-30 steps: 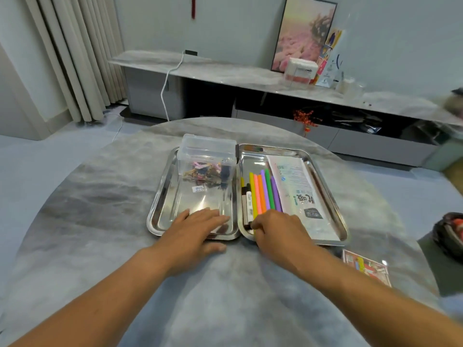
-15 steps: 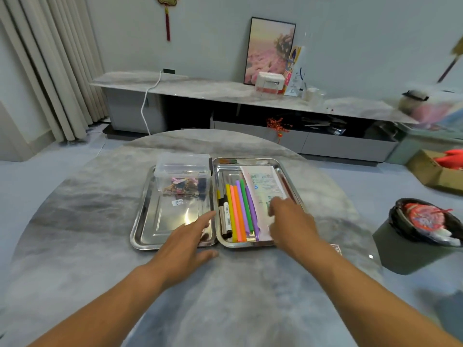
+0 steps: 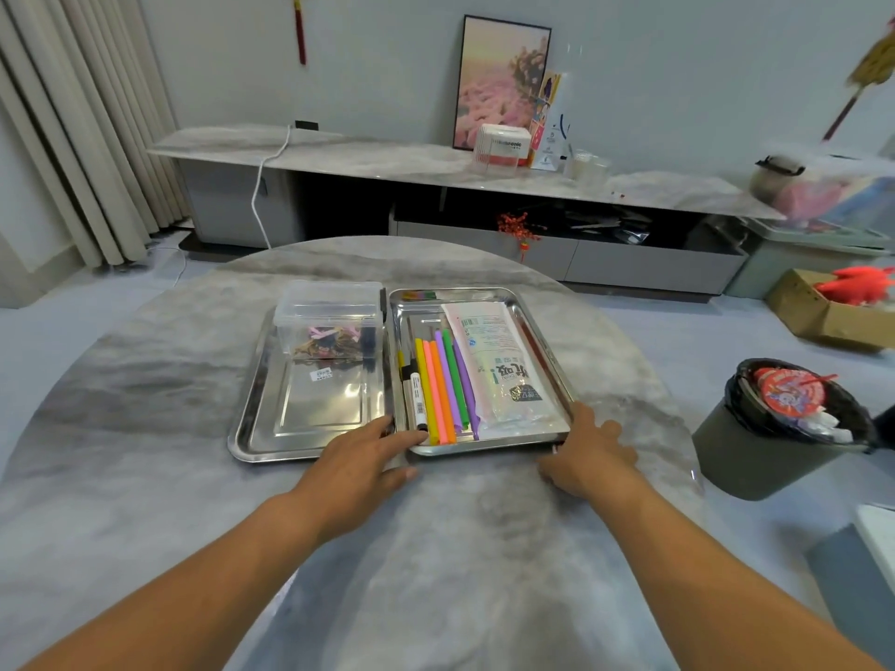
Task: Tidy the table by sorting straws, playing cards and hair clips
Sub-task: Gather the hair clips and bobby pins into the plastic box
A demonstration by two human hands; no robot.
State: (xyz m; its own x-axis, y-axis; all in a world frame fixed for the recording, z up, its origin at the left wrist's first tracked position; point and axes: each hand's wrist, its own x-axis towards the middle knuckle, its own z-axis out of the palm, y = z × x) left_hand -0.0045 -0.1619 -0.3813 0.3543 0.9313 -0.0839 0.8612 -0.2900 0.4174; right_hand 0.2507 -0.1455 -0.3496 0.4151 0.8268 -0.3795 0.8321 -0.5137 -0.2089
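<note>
A home living room, going by the furnishings. Round marble-look desk [image 3: 145, 380] in the foreground. At 12 o'clock, a long low TV console [image 3: 387, 157] against the wall, with a framed pink picture [image 3: 494, 79] leaning on it. Pleated curtains [image 3: 63, 138] at 10 o'clock, a red hanging ornament [image 3: 300, 26] on the wall at 11, a lined waste bin [image 3: 755, 443] at 3.

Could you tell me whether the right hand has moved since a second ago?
Yes: the right hand went rightward from the straws to the right tray's near right corner.
</note>
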